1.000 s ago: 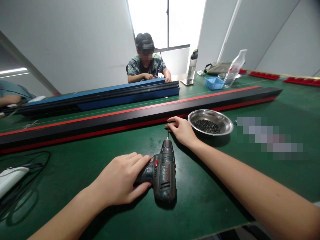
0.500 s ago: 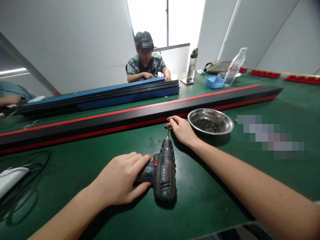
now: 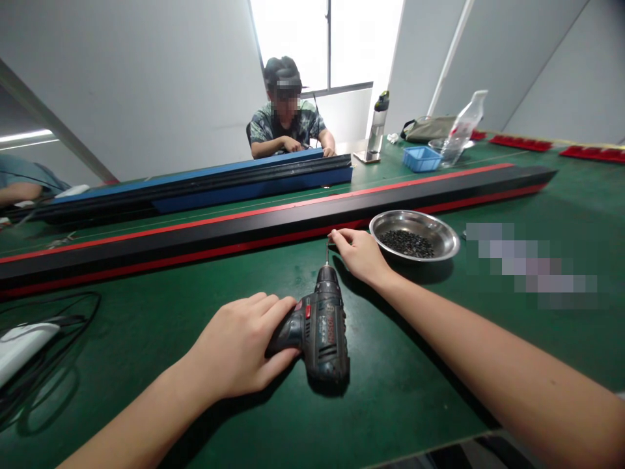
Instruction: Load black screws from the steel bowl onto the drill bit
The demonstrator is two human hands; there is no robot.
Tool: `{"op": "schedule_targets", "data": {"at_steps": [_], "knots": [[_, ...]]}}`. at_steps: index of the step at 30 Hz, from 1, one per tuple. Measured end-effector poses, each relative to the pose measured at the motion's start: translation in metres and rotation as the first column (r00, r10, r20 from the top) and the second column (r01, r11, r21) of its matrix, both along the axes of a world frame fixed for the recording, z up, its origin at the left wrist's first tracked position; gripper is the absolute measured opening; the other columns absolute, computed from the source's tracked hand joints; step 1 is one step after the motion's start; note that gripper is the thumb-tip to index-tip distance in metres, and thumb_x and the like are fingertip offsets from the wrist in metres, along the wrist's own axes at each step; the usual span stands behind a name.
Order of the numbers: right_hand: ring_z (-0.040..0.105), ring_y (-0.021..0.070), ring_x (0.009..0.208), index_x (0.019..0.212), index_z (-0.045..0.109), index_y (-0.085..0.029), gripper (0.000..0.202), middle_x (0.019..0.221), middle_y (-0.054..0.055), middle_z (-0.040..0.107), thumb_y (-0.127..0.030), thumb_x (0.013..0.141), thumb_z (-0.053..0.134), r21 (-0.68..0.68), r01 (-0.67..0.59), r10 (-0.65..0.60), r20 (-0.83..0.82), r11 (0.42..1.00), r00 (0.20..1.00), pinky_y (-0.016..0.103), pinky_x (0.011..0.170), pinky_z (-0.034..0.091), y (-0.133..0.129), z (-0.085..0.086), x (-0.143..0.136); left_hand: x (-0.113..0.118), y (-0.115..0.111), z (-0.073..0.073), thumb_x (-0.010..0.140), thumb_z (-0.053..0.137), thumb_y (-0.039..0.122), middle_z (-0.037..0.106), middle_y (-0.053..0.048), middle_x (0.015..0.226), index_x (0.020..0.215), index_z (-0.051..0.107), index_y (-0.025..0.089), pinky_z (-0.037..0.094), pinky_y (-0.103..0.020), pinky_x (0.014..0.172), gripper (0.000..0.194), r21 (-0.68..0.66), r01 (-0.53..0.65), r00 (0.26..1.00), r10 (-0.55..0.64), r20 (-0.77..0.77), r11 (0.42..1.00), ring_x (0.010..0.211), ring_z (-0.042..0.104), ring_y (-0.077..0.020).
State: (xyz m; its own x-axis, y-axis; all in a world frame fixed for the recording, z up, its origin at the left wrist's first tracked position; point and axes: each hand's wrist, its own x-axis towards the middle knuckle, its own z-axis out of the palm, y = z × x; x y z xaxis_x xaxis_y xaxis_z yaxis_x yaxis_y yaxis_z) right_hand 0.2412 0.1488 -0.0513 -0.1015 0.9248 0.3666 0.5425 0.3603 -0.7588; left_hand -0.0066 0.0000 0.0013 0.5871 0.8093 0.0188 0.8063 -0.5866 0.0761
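My left hand (image 3: pixel 244 342) is wrapped round the grip of a cordless drill (image 3: pixel 326 339), which lies on its side with its bit pointing away from me. At the tip of the drill bit (image 3: pixel 327 253), my right hand (image 3: pixel 359 254) has thumb and fingers pinched together; whatever sits in the pinch is too small to make out. Just beyond the fingertips runs a long black bar with red edges (image 3: pixel 219 233). Right beside my right hand stands a metal bowl (image 3: pixel 448 246) containing many small black pieces (image 3: pixel 407 243), probably screws.
Cables (image 3: pixel 78 319) and a white device (image 3: pixel 24 348) lie at the left. Beyond the bar are blue-and-black bars (image 3: pixel 254 185), a blue tray (image 3: pixel 420 159), a plastic bottle (image 3: pixel 463 130) and a drink bottle (image 3: pixel 377 127). A person (image 3: pixel 286 117) sits across the table.
My right fingers have closed together at the tip of the bit, where they were more spread before. The drill stays in my left hand, and the view has shifted slightly.
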Motion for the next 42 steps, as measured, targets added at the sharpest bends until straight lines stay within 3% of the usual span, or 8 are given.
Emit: {"op": "schedule_targets", "data": {"at_steps": [5,11,36,42], "knots": [[0.075,0.0245,0.096,0.104,0.08,-0.019,0.027,0.108,0.01,0.081,-0.034,0.101,0.058,-0.004,0.033,-0.033,0.044,0.999,0.998,0.034,0.09,0.053,-0.003,0.002,-0.002,0.004,0.0,-0.004,0.096,0.059,0.044,0.07,-0.008,0.111,0.134,0.055,0.023,0.054,-0.043,0.083,0.043,0.065,-0.117,0.993,0.119,-0.02,0.991,0.098,0.066,-0.0296],[0.075,0.0257,0.099,0.109,0.079,-0.019,0.026,0.109,0.011,0.081,-0.034,0.101,0.06,0.028,0.028,-0.031,0.11,0.999,0.993,0.034,0.092,0.054,-0.005,0.0,-0.006,0.007,0.003,-0.009,0.098,0.058,0.042,0.07,-0.009,0.11,0.133,0.056,0.022,0.053,-0.042,0.079,0.041,0.139,-0.169,0.984,0.174,-0.028,0.976,0.097,0.066,-0.0303],[0.075,0.0266,0.1,0.108,0.079,-0.019,0.023,0.11,0.01,0.08,-0.031,0.098,0.061,0.065,0.0,-0.01,0.156,0.998,0.988,0.037,0.093,0.054,-0.008,0.0,-0.007,0.007,0.004,-0.01,0.1,0.055,0.045,0.069,-0.011,0.11,0.126,0.056,0.019,0.053,-0.042,0.08,0.037,0.171,-0.127,0.988,0.14,-0.067,0.977,0.096,0.066,-0.0304],[0.072,0.027,0.102,0.111,0.077,-0.018,0.025,0.111,0.011,0.079,-0.03,0.099,0.059,0.113,-0.018,-0.01,0.243,0.993,0.97,0.038,0.095,0.053,-0.012,0.001,-0.008,0.007,0.005,-0.01,0.1,0.056,0.044,0.07,-0.011,0.111,0.129,0.055,0.019,0.054,-0.044,0.08,0.038,0.161,-0.131,0.989,0.139,-0.044,0.978,0.097,0.066,-0.0307]]}}
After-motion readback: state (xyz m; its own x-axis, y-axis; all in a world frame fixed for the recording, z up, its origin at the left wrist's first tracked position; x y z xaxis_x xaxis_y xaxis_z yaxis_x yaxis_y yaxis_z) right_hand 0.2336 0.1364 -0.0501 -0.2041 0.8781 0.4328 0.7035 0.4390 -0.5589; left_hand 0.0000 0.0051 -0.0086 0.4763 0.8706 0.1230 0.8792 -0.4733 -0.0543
